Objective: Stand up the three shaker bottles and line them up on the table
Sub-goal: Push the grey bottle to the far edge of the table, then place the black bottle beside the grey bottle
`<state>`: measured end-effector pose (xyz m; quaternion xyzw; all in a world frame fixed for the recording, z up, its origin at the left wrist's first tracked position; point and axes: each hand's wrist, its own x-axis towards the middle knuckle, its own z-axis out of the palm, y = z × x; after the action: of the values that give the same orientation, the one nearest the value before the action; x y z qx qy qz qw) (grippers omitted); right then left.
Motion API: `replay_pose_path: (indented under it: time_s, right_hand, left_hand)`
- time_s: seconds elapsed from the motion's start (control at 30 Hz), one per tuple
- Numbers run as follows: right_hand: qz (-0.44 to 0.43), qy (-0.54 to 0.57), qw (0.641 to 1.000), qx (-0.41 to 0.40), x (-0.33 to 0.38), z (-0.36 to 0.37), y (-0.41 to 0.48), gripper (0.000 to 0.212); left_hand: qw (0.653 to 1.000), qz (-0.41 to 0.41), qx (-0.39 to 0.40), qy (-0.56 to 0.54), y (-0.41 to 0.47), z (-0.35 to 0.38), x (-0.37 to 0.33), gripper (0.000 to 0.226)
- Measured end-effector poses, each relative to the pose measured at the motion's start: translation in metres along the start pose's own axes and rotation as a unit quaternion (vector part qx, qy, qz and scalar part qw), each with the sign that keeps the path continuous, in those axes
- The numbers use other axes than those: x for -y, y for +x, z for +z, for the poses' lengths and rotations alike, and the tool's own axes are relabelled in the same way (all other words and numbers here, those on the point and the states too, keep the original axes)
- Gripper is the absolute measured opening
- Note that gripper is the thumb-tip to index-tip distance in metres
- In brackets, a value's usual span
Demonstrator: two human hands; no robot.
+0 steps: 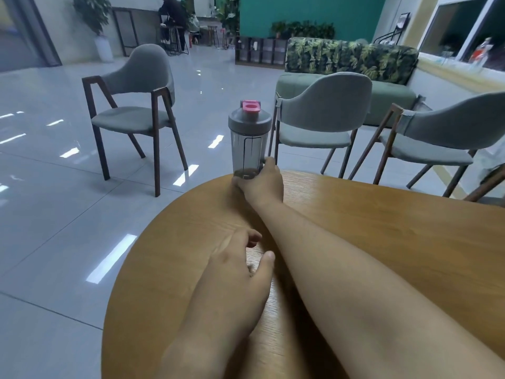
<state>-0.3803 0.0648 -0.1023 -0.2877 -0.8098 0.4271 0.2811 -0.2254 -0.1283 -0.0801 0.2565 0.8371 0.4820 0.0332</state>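
One shaker bottle (248, 140) stands upright at the far edge of the round wooden table (382, 228). It has a smoky clear body, a grey lid and a pink cap. My right hand (262, 180) reaches across the table and grips the bottle around its base. My left hand (240, 258) rests on the table nearer to me, fingers loosely apart and holding nothing. No other shaker bottle is in view.
Three grey padded chairs stand around the table: one at the far left (136, 105), one behind the bottle (322, 116), one at the right (442, 138). A green sofa (352, 64) lies beyond. The table edge is right beside the bottle.
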Motion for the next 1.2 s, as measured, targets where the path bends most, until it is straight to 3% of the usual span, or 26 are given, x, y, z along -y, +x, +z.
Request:
replay_pose_path:
  time_s: [0.17, 0.3, 0.43, 0.7, 1.03, 1.13, 1.2]
  right_hand:
    - [0.012, -0.051, 0.997, 0.057, 0.000, -0.022, -0.015, 0.109]
    - [0.018, -0.094, 0.991, 0.093, -0.009, -0.071, -0.042, 0.100]
    - [0.025, -0.068, 0.992, 0.107, -0.023, -0.137, -0.085, 0.095]
    - [0.000, 0.001, 1.000, 0.020, -0.036, -0.290, -0.186, 0.066]
    - [-0.056, -0.082, 0.986, -0.133, -0.026, -0.485, -0.241, 0.045]
    - [-0.048, -0.156, 0.967, -0.196, -0.034, -0.535, -0.236, 0.037]
    - [-0.011, -0.226, 0.948, -0.224, -0.048, -0.563, -0.223, 0.044]
  left_hand:
    - [1.000, 0.019, 0.003, 0.013, -0.004, -0.002, -0.009, 0.026]
    - [0.998, 0.044, 0.015, 0.029, -0.012, 0.000, -0.024, 0.024]
    - [0.995, 0.083, 0.043, 0.037, -0.024, 0.014, -0.044, 0.019]
    - [0.981, 0.161, 0.101, 0.047, -0.059, 0.066, -0.101, 0.024]
    - [0.958, 0.227, 0.151, 0.091, -0.088, 0.113, -0.133, 0.027]
    - [0.959, 0.222, 0.145, 0.096, -0.086, 0.116, -0.131, 0.024]
    - [0.962, 0.214, 0.139, 0.097, -0.084, 0.117, -0.128, 0.022]
